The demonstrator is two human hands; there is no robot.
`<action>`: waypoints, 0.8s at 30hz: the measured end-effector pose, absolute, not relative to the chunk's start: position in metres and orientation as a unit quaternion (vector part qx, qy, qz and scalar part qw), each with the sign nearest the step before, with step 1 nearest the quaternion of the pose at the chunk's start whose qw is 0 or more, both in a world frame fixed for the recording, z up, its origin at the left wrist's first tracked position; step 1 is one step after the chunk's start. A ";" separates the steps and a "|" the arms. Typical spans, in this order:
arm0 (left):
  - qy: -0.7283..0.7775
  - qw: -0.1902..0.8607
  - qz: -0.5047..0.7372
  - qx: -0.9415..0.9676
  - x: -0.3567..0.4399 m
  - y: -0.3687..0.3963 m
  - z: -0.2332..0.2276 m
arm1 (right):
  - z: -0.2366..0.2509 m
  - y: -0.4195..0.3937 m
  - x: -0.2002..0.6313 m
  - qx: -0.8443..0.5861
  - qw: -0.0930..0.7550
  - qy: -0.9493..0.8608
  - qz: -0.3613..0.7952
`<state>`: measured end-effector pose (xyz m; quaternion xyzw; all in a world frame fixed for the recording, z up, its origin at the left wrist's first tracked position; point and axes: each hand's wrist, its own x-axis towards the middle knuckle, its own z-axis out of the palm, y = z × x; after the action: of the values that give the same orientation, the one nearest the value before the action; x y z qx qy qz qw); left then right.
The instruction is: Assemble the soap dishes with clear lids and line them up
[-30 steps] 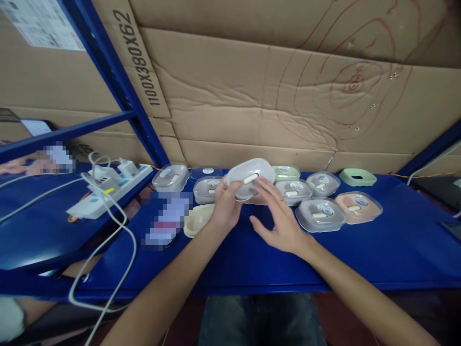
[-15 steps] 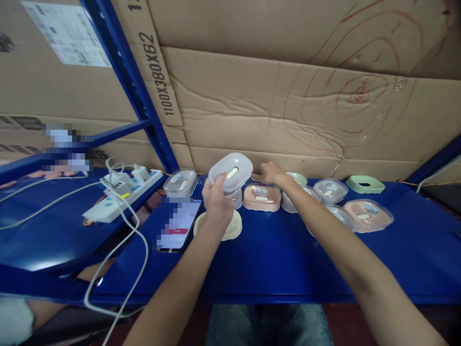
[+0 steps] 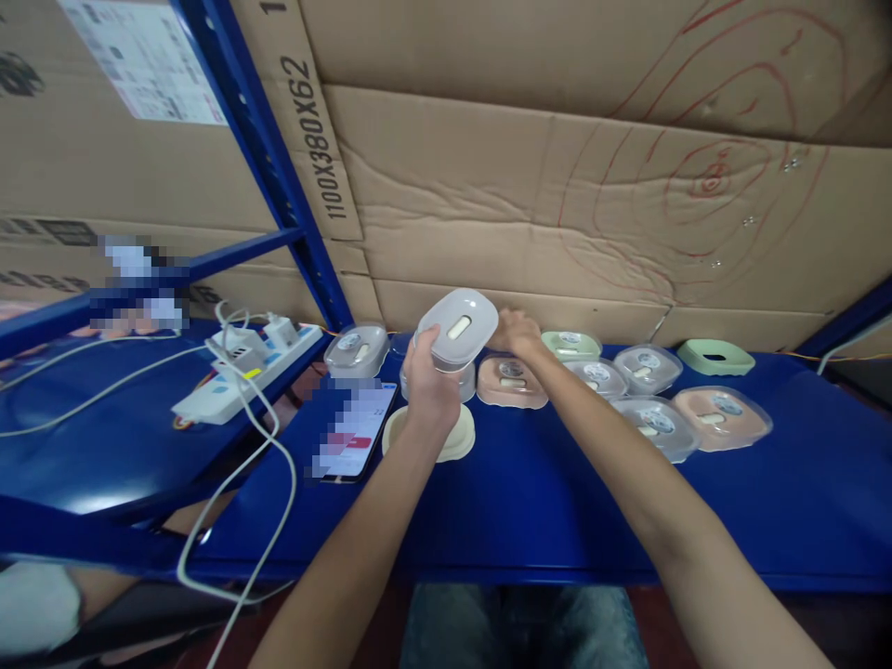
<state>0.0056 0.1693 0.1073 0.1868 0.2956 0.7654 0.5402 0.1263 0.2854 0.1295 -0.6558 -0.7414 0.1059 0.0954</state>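
Clear lid [image 3: 456, 328] above cream dish [image 3: 430, 433], phone [image 3: 352, 431] alongside

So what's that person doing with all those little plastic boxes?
A person is at a blue metal shelf covered in small lidded plastic boxes. The left hand holds up a clear oval plastic lid with a white handle. The right hand reaches to the back, just behind a pink box with a clear lid. A cream oval tray lies open under the left hand, beside a phone.
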 end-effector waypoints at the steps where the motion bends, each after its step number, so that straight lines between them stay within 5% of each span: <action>1: 0.287 0.545 0.765 0.187 0.005 0.168 0.108 | 0.134 0.282 0.131 -0.667 0.108 -0.732 0.094; 14: 0.263 0.619 0.709 0.214 0.015 0.161 0.111 | 0.160 0.221 0.223 -0.573 0.437 -0.693 0.023; 19: 0.244 0.678 0.628 0.295 0.036 0.150 0.100 | 0.135 0.172 0.237 -0.399 0.439 -0.805 0.004; 24: 0.233 0.685 0.595 0.351 0.052 0.141 0.088 | 0.100 0.152 0.239 -0.378 0.448 -0.810 -0.035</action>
<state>0.0516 0.1407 0.0876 0.3507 0.2331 0.5947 0.6849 0.2393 0.1524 0.1002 -0.3776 -0.8096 -0.0353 0.4480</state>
